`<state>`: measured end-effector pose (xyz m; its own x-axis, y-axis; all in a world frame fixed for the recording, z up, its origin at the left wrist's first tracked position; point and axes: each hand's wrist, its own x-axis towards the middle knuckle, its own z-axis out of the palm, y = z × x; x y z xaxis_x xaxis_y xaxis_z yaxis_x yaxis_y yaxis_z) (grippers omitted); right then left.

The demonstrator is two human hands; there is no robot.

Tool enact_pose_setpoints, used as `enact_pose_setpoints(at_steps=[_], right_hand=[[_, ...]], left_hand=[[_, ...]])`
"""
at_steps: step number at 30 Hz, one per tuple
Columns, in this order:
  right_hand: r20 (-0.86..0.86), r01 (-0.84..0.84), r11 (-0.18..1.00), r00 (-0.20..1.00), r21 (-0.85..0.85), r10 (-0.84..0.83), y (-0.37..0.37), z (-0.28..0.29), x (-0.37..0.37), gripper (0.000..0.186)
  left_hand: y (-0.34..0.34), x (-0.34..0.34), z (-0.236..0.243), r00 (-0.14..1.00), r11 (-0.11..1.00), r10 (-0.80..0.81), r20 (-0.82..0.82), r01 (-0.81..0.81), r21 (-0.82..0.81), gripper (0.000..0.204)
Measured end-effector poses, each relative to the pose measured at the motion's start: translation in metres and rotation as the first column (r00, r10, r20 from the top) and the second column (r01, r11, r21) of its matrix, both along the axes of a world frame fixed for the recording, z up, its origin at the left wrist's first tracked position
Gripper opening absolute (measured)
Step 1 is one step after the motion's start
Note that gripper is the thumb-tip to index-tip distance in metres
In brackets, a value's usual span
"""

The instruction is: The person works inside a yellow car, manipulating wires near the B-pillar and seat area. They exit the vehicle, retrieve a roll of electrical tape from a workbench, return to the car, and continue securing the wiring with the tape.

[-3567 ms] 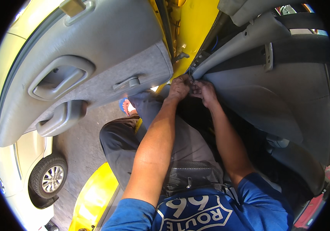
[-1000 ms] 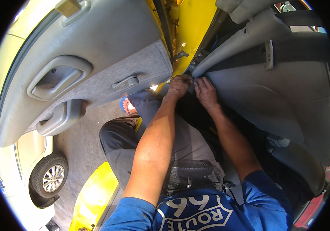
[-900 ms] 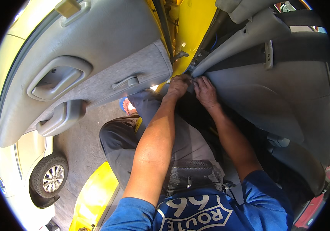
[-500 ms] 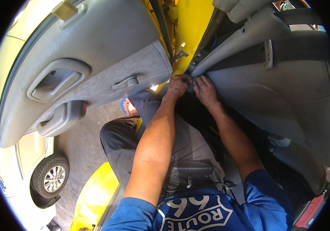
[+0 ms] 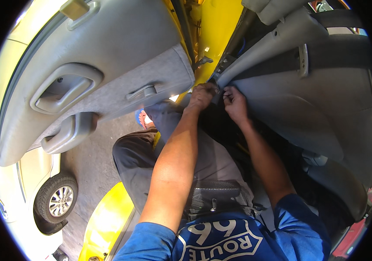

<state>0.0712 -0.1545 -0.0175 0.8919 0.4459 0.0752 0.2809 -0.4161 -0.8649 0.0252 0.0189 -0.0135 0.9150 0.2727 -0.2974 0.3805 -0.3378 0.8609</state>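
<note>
The long grey trim piece [image 5: 277, 45] — smooth, matt, pierced by a small dark hole [image 5: 275, 33] and narrowing toward its lower end — slants between the yellow body panel [image 5: 220, 30] and a broad grey panel [image 5: 290, 102]. Near that narrow end, the left hand [image 5: 202, 96] and right hand [image 5: 236, 104] are both curled, apart; whether either grips anything, I cannot tell.

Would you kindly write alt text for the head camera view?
Someone's left hand and right hand sit slightly apart near the lower end of a grey trim strip in a yellow car; anything they hold is too small to tell. A grey inner door panel fills the upper left.
</note>
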Motion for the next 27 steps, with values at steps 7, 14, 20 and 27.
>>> enact_pose_setpoints(at_steps=[7, 14, 20, 27], right_hand=[[0.598, -0.016, 0.956, 0.778, -0.293, 0.195, 0.007, 0.008, -0.003, 0.011], [0.602, -0.028, 0.963, 0.776, -0.268, 0.19, 0.01, 0.004, -0.004, 0.009], [0.282, 0.028, 0.997, 0.959, -0.067, -0.008, 0.018, -0.006, -0.001, 0.016], [-0.811, 0.267, 0.956, 0.582, 0.123, -0.058, 0.017, 0.006, 0.017, 0.013]], left_hand=[[0.001, 0.001, -0.005, 1.0, 1.0, 0.005, -0.006, -0.005, 0.007, 0.022], [0.003, 0.004, -0.011, 1.0, 0.999, -0.008, -0.017, 0.009, 0.048, 0.022], [0.002, 0.0, 0.0, 1.0, 1.0, -0.005, -0.014, 0.005, 0.03, 0.023], [0.001, 0.001, 0.003, 0.999, 1.0, -0.013, -0.048, 0.014, 0.007, 0.023]])
